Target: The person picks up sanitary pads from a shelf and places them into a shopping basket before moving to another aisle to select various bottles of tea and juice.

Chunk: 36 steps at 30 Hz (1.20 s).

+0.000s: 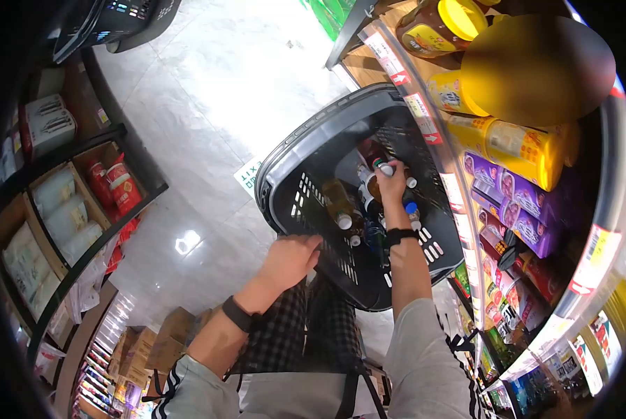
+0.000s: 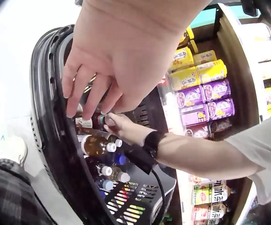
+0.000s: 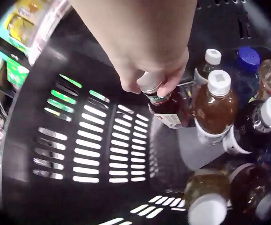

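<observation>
A deep black shopping basket (image 1: 264,185) with slotted walls stands before me, several drink bottles inside. My right hand (image 1: 391,185) reaches down into it and pinches the white cap of a dark red bottle (image 3: 170,111) between thumb and fingers. That bottle leans slightly, close to the slotted wall. Beside it are an amber bottle (image 3: 215,112) with a white cap and a blue-capped bottle (image 3: 249,61). Toward the near left is a yellowish bottle (image 1: 337,199). Holding nothing, my left hand (image 1: 290,262) hovers by the basket's left rim, fingers loosely bent.
Along the right runs a shelf with yellow cans (image 1: 522,150), purple cans (image 1: 526,185) and price labels. To the left, a shelf bin holds red packages (image 1: 122,185). Another black basket (image 1: 135,31) is at the far left, and cardboard boxes (image 1: 173,339) lie lower left.
</observation>
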Each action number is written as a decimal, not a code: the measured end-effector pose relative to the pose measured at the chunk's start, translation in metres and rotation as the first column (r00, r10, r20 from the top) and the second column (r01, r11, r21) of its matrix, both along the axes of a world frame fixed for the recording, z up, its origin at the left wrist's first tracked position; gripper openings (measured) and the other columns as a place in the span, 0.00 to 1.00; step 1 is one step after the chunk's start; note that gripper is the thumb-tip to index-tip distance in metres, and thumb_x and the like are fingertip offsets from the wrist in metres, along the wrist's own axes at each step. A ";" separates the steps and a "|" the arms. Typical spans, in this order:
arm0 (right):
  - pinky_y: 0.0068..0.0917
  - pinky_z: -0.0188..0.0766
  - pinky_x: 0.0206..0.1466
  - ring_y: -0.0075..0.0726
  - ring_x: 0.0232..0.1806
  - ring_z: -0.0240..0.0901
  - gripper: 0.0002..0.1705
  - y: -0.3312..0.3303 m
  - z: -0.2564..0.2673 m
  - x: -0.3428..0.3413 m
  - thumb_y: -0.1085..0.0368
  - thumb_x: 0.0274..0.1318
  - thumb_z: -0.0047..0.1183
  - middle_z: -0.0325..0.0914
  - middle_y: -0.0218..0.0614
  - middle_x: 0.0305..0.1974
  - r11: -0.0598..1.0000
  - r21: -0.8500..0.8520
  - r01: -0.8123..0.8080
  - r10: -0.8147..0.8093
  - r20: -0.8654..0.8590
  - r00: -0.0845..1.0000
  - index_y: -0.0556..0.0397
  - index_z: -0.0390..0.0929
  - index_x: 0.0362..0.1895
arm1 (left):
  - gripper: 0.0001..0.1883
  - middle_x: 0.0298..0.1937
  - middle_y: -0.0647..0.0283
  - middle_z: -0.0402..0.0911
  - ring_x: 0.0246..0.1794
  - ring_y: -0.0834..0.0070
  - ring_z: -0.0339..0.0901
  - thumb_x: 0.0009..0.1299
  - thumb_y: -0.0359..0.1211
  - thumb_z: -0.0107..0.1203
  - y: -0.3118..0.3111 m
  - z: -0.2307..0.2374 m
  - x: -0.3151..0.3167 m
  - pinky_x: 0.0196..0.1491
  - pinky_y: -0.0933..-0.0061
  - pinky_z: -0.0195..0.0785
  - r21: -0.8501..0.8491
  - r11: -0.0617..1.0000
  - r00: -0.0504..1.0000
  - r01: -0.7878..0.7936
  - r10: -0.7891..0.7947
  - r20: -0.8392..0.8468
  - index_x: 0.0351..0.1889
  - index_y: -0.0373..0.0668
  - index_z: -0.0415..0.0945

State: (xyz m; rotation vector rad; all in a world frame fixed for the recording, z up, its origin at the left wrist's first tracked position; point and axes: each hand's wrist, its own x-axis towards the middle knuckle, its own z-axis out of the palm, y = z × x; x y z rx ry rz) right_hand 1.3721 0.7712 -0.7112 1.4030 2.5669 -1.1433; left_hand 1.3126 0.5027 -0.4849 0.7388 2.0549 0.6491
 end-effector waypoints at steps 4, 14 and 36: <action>0.30 0.67 0.35 0.38 0.30 0.73 0.18 -0.020 0.108 0.011 0.61 0.39 0.61 0.74 0.40 0.28 0.963 -0.181 0.201 -0.206 -0.011 0.978 0.52 0.68 0.33 | 0.19 0.43 0.55 0.75 0.42 0.57 0.73 0.59 0.32 0.53 0.005 0.021 0.000 0.43 0.62 0.67 0.124 0.988 0.991 -0.087 0.099 -0.088 0.49 0.42 0.69; 0.12 0.48 0.13 0.12 0.14 0.53 0.12 -0.039 0.479 0.108 0.68 0.47 0.48 0.63 0.25 0.23 0.588 -0.809 -0.002 -0.454 -0.332 0.827 0.48 0.63 0.38 | 0.48 0.65 0.51 0.53 0.60 0.58 0.62 0.50 0.26 0.64 0.029 0.173 0.034 0.59 0.67 0.58 0.496 0.787 0.911 -0.367 0.413 0.018 0.67 0.50 0.45; 0.25 0.69 0.30 0.28 0.29 0.69 0.31 -0.066 0.734 0.360 0.60 0.54 0.50 0.70 0.41 0.40 0.875 -0.391 -0.286 -0.236 -0.859 0.454 0.64 0.56 0.57 | 0.37 0.41 0.51 0.78 0.42 0.58 0.77 0.46 0.40 0.68 0.011 0.505 0.235 0.44 0.66 0.69 0.526 0.847 0.983 0.079 0.022 -0.183 0.51 0.40 0.61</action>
